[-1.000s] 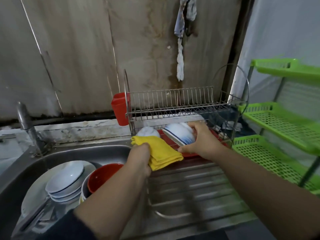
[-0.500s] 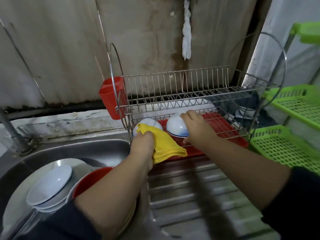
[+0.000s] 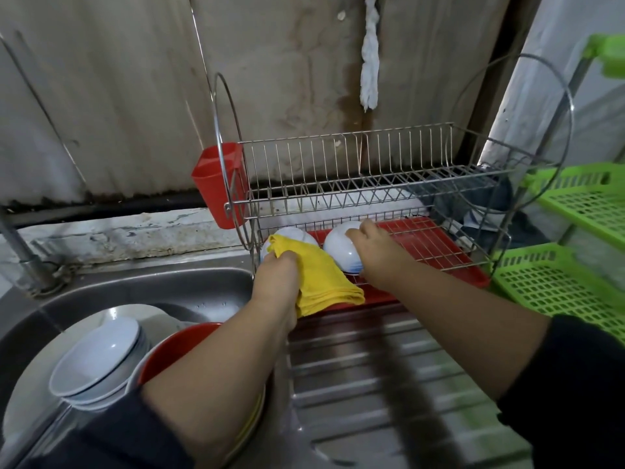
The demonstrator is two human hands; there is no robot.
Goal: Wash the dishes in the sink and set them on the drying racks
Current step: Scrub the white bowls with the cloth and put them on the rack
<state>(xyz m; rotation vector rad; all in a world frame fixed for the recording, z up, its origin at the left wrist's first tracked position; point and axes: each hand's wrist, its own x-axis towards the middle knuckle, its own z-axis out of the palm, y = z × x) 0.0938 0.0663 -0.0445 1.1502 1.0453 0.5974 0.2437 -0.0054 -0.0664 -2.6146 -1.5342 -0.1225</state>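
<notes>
Bowl (image 3: 341, 250) lowered, under right hand (image 3: 373, 253)

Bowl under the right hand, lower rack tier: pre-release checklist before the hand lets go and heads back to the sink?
1. Bowl upside down on the lower tier of the wire rack: ok.
2. Bowl fully seated, no rocking: cannot tell, the right hand covers its near side.
3. Clear of the neighbouring bowl: ok, a small gap shows.
4. Yellow cloth secured: ok, the left hand grips it.
5. Cloth clear of the set bowl: ok, it drapes over the neighbour and the rack edge.
6. Dishes left in the sink: not ok, stacked white bowls and a red bowl wait.
</notes>
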